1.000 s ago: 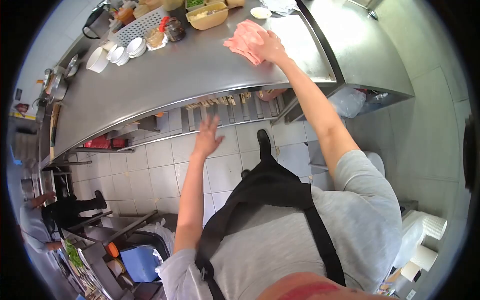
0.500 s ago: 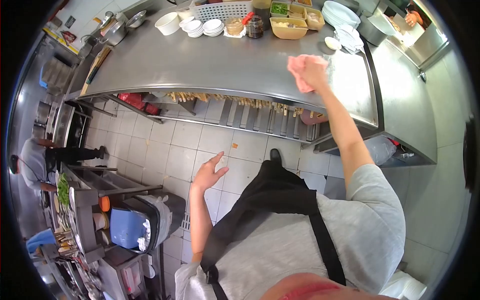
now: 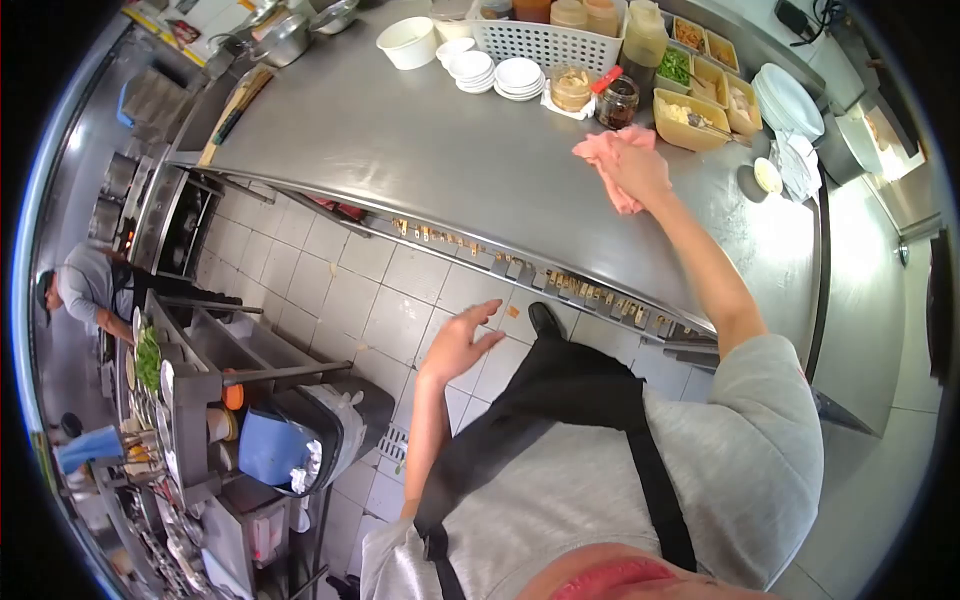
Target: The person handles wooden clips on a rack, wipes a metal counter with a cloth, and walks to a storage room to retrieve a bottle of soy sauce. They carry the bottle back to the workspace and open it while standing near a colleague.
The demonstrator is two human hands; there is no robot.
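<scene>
My right hand (image 3: 641,176) presses a crumpled pink cloth (image 3: 612,165) onto the steel counter (image 3: 420,140), its fingers closed over the fabric. Just beyond the cloth stands a dark glass jar with a red spoon or handle (image 3: 616,103). A yellow tub of pale food (image 3: 690,120) is to its right. My left hand (image 3: 462,343) hangs in the air in front of the counter over the tiled floor, fingers spread and holding nothing.
Stacked small white dishes (image 3: 518,78), a perforated basket of bottles (image 3: 560,45) and a white tub (image 3: 408,43) line the counter's back. Large plates (image 3: 788,98) stand at right. Behind on the left are a bin (image 3: 330,430) and a co-worker (image 3: 90,280).
The view has turned. My right hand has slid the cloth along the counter, away from the right end and closer to the jar. My left hand stays spread in the air.
</scene>
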